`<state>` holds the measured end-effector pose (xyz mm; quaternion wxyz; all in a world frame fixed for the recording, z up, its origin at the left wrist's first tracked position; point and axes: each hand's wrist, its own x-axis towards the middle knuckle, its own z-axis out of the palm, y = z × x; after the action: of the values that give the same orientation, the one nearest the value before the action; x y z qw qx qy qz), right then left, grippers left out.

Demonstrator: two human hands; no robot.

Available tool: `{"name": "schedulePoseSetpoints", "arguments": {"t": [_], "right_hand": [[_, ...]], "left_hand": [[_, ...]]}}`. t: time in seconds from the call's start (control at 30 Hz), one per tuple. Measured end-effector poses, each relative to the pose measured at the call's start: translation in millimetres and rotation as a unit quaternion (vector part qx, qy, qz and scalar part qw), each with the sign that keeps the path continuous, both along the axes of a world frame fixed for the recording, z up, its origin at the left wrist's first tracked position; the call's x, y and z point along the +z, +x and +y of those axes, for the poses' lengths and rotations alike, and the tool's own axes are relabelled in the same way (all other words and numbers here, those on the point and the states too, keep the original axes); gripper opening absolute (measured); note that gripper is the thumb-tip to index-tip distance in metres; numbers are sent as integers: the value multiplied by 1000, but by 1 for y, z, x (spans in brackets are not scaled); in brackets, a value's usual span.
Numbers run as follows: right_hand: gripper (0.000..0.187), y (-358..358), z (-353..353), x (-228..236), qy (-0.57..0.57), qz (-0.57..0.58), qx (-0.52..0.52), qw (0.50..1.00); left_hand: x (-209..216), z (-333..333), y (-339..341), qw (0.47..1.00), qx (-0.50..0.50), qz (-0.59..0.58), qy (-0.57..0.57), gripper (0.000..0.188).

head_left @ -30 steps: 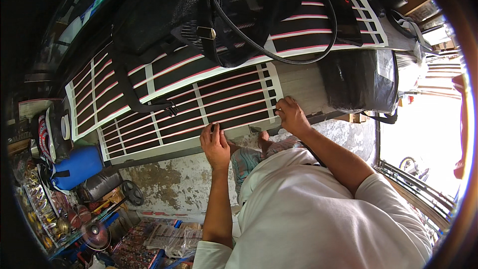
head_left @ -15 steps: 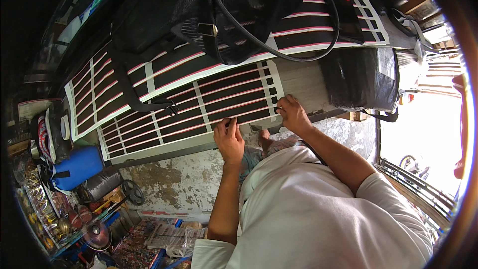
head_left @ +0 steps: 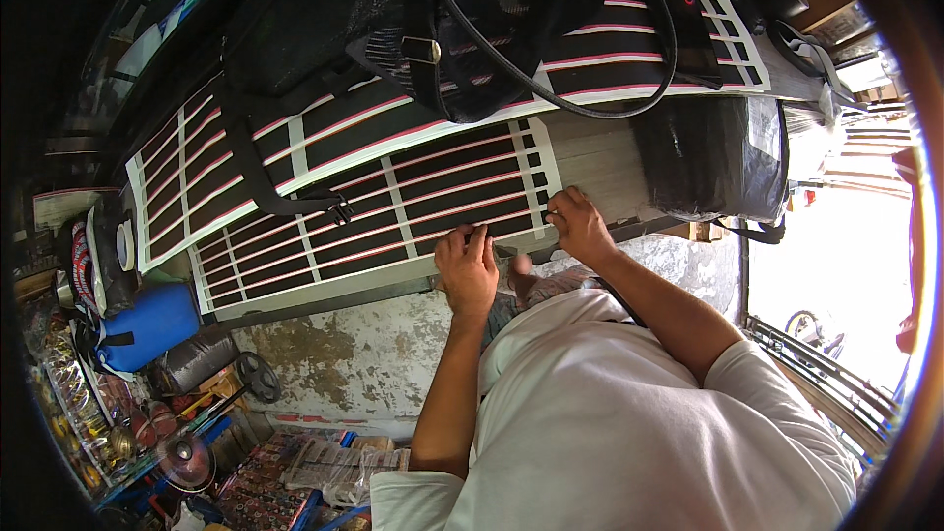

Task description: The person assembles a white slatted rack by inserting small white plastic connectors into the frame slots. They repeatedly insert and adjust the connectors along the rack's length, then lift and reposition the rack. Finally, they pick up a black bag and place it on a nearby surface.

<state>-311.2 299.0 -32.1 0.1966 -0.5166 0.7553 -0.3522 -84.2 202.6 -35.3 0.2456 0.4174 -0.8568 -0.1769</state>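
A sheet of black strips [head_left: 354, 261], edged in white and pink and crossed by pale bands, lies on the bench under my hands. My left hand [head_left: 466, 270] is at its near edge, thumb and fingers drawn together in a pinch. Toward the sheet's right end, my right hand [head_left: 580, 226] also pinches at the near corner, close to a small dark bit at the fingertips. What either pinch holds is too small to tell. A larger sheet of the same pattern [head_left: 295, 182] overlaps the far side.
Over the larger sheet lies a black mesh bag [head_left: 295, 49] with straps and a buckle [head_left: 340, 208]. A dark phone-like slab [head_left: 696, 49] rests at the far right. Beyond my right hand sits a black wrapped bundle [head_left: 710, 157]. A blue container [head_left: 152, 327] and a fan [head_left: 187, 460] stand lower left.
My left hand has slid a little to the right and slightly away along the sheet's near edge, closer to my right hand. The right hand stays in place.
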Motion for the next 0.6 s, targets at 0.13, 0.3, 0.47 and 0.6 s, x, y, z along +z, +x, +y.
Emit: {"name": "schedulePoseSetpoints", "arguments": {"t": [0.13, 0.3, 0.47, 0.6], "right_hand": [[19, 1, 1, -1, -7, 2, -3, 1000], [19, 1, 2, -1, -12, 8, -7, 1000], [18, 3, 2, 0, -16, 12, -13, 1000], [21, 2, 3, 1, -15, 10, -7, 1000]], "left_hand": [[-1, -2, -7, 999, -24, 15, -20, 28], [-3, 1, -12, 999, -29, 10, -12, 29], [-4, 2, -11, 1000, -26, -5, -3, 30], [-5, 2, -12, 1000, -25, 4, -12, 31]]}}
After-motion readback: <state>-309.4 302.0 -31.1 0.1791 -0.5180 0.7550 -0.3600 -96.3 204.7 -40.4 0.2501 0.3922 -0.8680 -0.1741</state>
